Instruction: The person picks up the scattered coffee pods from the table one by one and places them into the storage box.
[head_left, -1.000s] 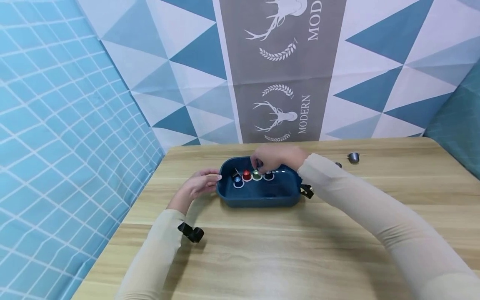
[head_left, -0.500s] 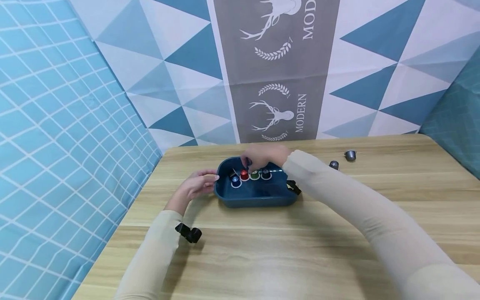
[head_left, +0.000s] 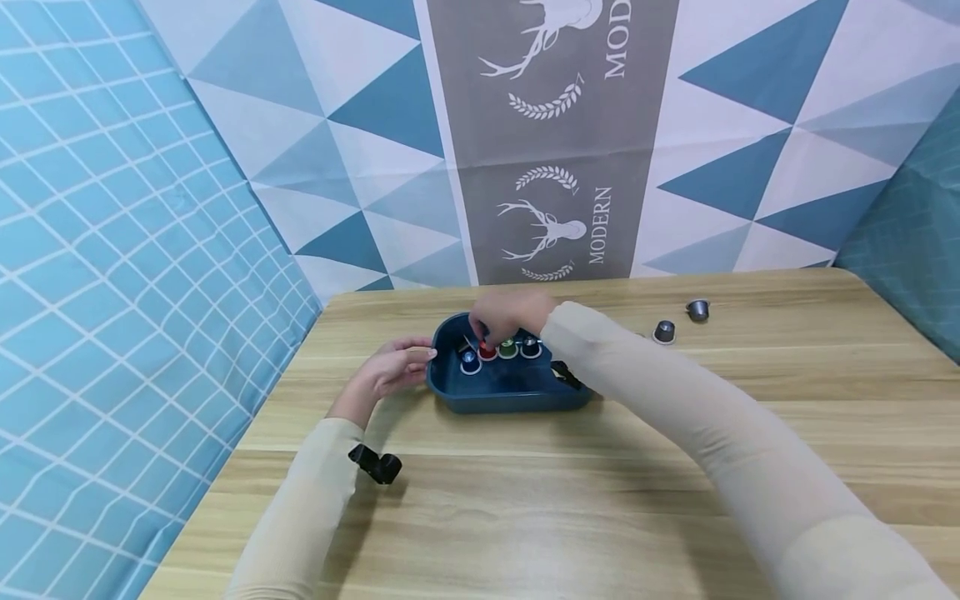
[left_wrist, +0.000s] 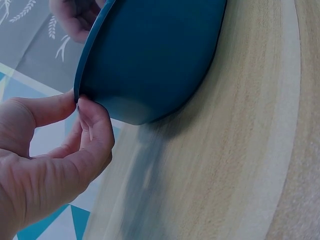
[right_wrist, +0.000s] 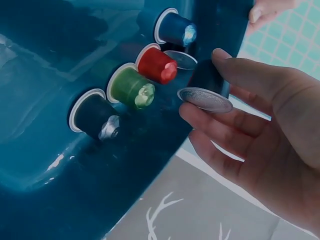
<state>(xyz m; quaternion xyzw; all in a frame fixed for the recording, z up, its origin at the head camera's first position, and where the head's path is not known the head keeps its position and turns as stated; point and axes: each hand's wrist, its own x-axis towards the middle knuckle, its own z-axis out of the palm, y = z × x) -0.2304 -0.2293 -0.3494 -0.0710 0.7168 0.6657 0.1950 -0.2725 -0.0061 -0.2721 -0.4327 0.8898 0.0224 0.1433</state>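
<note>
A dark blue tray (head_left: pixel 517 403) stands on the table. My left hand (head_left: pixel 393 367) pinches its left rim between thumb and fingers, plain in the left wrist view. My right hand (right_wrist: pixel 255 110) holds a dark coffee capsule (right_wrist: pixel 209 75) over the tray's far side, its silver lid facing down. Standing in the tray are a blue capsule (right_wrist: pixel 176 29), a red capsule (right_wrist: pixel 159 65), a green capsule (right_wrist: pixel 131 87) and a dark capsule (right_wrist: pixel 95 114). Another capsule's lid (right_wrist: pixel 181 60) shows beside the red one, its body mostly hidden.
Two dark capsules, one upright (head_left: pixel 664 332) and one tipped over (head_left: pixel 697 311), lie on the wooden table (head_left: pixel 525 500) right of the tray. The right sleeve (head_left: pixel 675 408) crosses over the tray's right end. A patterned cloth (head_left: pixel 555 142) hangs behind the table.
My right hand has moved left over the tray with its capsule, past the green one to near the red. The upright capsule on the table has come out from behind the sleeve. Left hand stays put.
</note>
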